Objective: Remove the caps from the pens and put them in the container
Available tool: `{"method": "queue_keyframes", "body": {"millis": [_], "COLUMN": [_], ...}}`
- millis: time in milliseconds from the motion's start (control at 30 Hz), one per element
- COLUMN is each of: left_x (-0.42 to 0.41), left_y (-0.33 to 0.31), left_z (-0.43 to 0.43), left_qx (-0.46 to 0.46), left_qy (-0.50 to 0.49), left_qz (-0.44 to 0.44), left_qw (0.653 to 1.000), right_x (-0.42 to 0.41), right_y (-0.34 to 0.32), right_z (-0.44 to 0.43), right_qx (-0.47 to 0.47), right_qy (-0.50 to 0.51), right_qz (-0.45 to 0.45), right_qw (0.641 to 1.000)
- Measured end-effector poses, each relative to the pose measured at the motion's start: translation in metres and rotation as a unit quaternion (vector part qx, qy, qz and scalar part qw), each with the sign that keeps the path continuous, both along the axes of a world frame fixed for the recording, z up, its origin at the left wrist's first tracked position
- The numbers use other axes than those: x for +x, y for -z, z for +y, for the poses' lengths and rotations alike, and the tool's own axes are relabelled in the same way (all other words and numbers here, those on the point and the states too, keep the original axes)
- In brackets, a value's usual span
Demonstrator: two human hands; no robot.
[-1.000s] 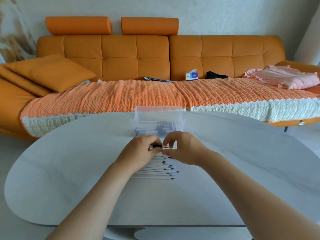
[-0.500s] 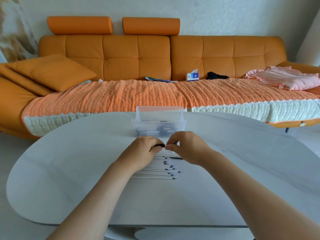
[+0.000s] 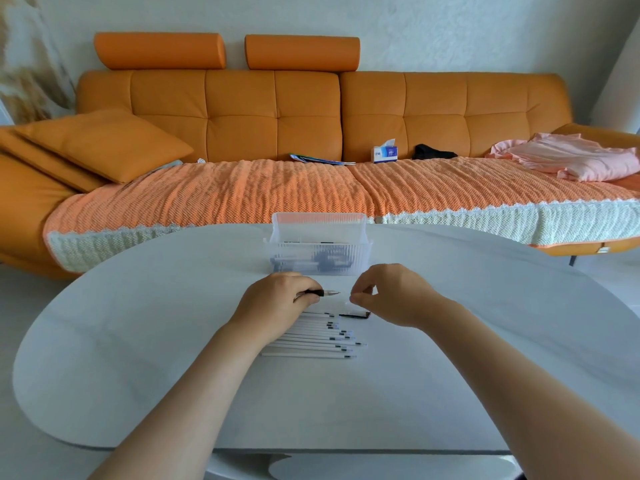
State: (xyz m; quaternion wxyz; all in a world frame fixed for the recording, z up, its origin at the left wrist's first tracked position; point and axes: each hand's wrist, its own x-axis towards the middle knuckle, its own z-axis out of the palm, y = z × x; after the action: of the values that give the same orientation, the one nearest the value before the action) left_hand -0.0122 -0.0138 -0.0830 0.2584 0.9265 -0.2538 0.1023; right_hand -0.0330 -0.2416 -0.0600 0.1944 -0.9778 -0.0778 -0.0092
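My left hand (image 3: 277, 299) grips a pen (image 3: 323, 293) whose bare tip points right, just above the table. A short gap to the right, my right hand (image 3: 391, 292) pinches a small clear cap (image 3: 351, 299) between thumb and fingertips. Under both hands lies a row of several white pens (image 3: 311, 344), tips to the right. A dark pen (image 3: 355, 315) lies beside the row under my right hand. The clear ribbed container (image 3: 318, 233) stands just beyond the hands and holds several dark pens.
The white oval table (image 3: 138, 341) carries everything; its front edge runs near the bottom of view. Behind it stands an orange sofa (image 3: 311, 116) with a knitted cover, a cushion, a tissue box (image 3: 385, 154) and pink cloth (image 3: 571, 161).
My hands were together on one pen; they have now drawn apart. The cap has come off in my right hand, and the pen's tip shows bare in my left.
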Motion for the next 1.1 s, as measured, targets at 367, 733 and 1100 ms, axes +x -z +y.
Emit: {"method": "queue_keyframes", "body": {"millis": [367,733,1100], "left_x": [0.0,0.001,-0.002], "left_y": [0.001,0.003,-0.001], "left_z": [-0.009,-0.012,-0.017], "left_qx": [-0.032,-0.028,-0.032], "left_qy": [0.021,0.027,0.033], "left_qz": [0.036,0.046,0.06], "left_qw": [0.999,0.998,0.997], "right_x": [-0.001,0.0,0.0], "right_y": [0.007,0.007,0.008], "right_z": [-0.007,-0.005,0.006], "right_qx": [0.026,0.064,0.021], "right_qy": [-0.012,-0.025,-0.033], "right_qz": [0.001,-0.036,-0.031], "right_qw": [1.0,0.997,0.999]}}
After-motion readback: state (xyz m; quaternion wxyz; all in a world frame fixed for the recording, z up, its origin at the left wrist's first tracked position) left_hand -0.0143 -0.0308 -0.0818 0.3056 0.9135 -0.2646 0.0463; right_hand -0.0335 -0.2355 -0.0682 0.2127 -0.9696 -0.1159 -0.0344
